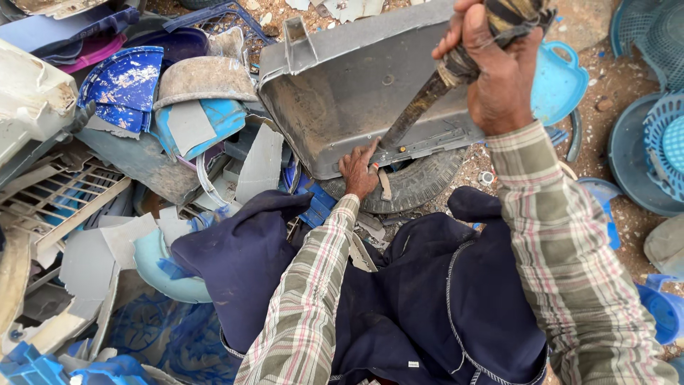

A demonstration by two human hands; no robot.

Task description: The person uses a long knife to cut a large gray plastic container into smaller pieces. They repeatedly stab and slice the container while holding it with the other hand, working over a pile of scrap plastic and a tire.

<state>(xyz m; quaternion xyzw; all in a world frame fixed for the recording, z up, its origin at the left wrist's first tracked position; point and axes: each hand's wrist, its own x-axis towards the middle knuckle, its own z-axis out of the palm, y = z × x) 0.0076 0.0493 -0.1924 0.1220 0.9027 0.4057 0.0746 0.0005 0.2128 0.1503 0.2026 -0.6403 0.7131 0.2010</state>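
The grey plastic casing [342, 93] stood tilted on its lower edge against a worn tyre [420, 182], in front of the person's knees. The left hand [358, 173] pressed on its bottom rim, fingers spread and curled over the edge — steadying it. The right hand [499, 68] was raised above, fist wrapped tight round the bound handle of a dark blade [413, 117] — its tip met the casing's lower wall. Broken blue and grey plastic scraps [178, 121] lay heaped to the left.
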